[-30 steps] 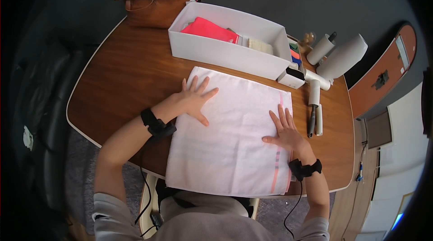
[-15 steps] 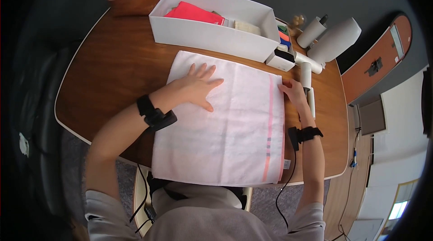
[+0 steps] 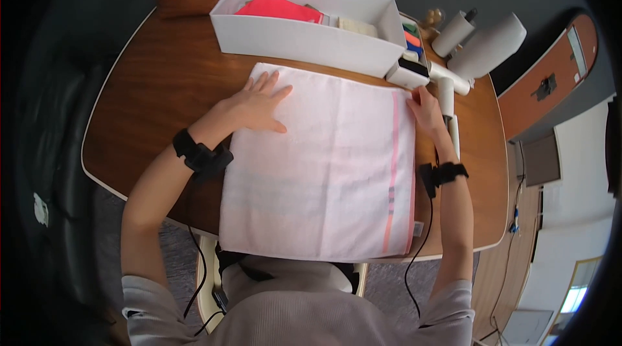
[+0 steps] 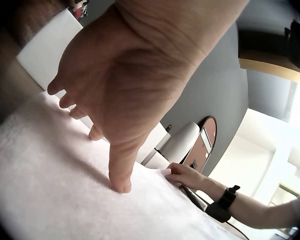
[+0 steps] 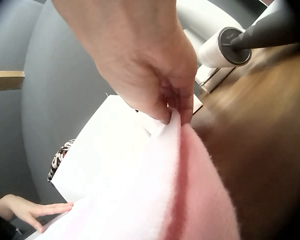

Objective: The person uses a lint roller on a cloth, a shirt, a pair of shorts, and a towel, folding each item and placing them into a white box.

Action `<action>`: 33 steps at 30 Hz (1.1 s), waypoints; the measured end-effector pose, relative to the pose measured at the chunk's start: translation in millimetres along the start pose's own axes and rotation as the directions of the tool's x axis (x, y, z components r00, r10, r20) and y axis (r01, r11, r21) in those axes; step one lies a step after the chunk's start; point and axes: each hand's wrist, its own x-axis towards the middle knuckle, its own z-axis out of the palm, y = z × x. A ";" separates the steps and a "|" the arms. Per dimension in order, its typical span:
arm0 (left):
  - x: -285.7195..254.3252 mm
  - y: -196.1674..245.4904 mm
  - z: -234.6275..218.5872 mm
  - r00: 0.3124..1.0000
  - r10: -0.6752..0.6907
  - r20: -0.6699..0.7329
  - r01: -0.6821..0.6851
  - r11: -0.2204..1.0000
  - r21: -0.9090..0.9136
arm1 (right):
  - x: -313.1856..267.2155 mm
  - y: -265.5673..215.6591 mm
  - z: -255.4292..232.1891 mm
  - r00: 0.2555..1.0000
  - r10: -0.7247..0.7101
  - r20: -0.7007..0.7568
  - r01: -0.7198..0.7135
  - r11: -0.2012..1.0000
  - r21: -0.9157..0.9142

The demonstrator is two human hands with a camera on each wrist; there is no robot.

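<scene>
Two hands [image 3: 259, 107] on soft rectangular towel [image 3: 324, 171]

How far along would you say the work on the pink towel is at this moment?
Done: the towel lies spread flat on the table. In hand: the right hand pinches its far right corner, while the left hand rests flat near the far left corner. Left: no fold shows yet, so any folding is probably ahead.
</scene>
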 end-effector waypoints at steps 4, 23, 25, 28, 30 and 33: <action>-0.2 -2.6 -0.6 1.000 -0.012 -0.017 0.012 1.000 0.014 | 1.8 -0.5 -0.9 0.997 0.034 0.071 -0.037 0.998 0.042; 2.8 -21.6 -5.3 0.902 -0.420 0.100 0.396 0.897 0.196 | -148.6 -64.7 -67.2 0.536 0.433 0.725 -0.584 0.810 -0.052; -2.0 -15.6 -2.2 0.967 -0.220 -0.132 0.243 0.950 0.195 | -150.0 -71.1 -64.5 0.522 0.475 0.708 -0.624 0.779 -0.063; 4.5 -18.8 5.5 0.987 0.024 -0.159 0.018 0.967 0.254 | -156.5 -62.5 -59.9 0.538 0.422 0.730 -0.700 0.707 0.107; 7.6 -21.6 7.0 0.993 0.069 -0.098 -0.045 0.972 0.230 | -164.7 -64.2 -57.1 0.620 0.445 0.646 -0.688 0.704 0.175; 7.7 -16.8 3.9 0.999 0.011 -0.033 -0.007 0.993 0.114 | -183.5 -71.4 -51.8 0.738 0.458 0.495 -0.608 0.770 0.194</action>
